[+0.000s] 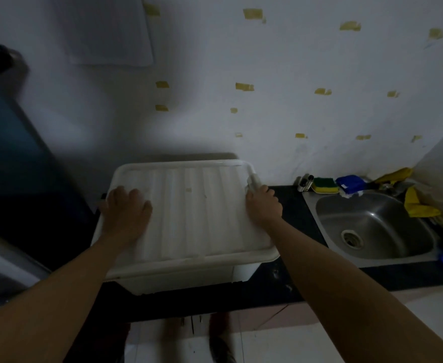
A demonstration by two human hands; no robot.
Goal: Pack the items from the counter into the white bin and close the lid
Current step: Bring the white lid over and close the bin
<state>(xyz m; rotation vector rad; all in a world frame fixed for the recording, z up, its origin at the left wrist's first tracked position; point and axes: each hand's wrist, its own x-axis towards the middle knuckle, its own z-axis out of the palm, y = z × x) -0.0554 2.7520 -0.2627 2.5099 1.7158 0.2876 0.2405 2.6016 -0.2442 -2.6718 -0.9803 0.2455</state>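
The white bin stands on the dark counter, and the lid lies across its top. The contents are hidden.

Left hand: flat on the left part of the lid, fingers extended and pressing, gripping nothing. Right hand: at the lid's right rim near the bin's far right corner, fingers curled over the edge. Whether they work a clip there cannot be told.

Right of the bin lie a sink and a sponge.

Risks, as judged: the lid's near edge appears to overhang the bin, so it may not be seated. Uneven pressure from the left hand could lift the right rim. The bin's near side sits close to the counter edge, and a hard downward push could tip it.
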